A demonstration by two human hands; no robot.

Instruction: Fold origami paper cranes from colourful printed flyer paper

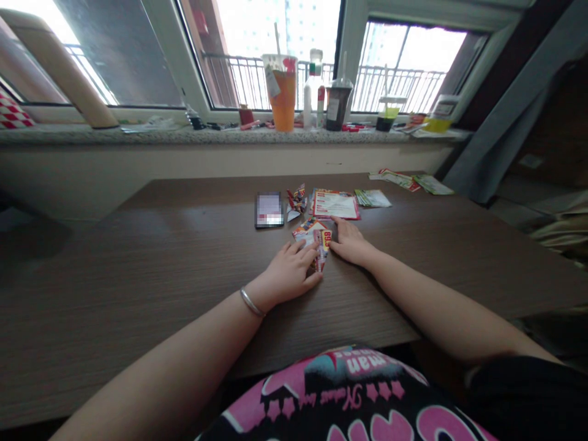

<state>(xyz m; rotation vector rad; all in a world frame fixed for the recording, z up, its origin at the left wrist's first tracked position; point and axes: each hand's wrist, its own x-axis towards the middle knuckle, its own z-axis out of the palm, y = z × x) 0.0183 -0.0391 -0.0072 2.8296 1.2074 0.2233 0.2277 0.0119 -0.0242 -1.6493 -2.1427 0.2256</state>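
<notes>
On the brown table lies a printed paper flyer [323,242], partly folded, with red and yellow print. My left hand [290,269] rests flat on it with fingers stretched out, covering much of its left side. At the paper's right edge is my right hand [353,241], its fingers extended and its fingertips near or touching the edge. A crumpled or folded colourful paper piece [296,202] sits just beyond my left hand. Behind my right hand is a stack of printed flyers [336,205] with a red border.
A phone [269,210] lies left of the papers on the table [160,269]. Green leaflets [373,198] and more leaflets [399,179] lie at the back right. On the windowsill [220,137] stand an orange drink cup [283,98], a dark drink cup [337,107] and bottles.
</notes>
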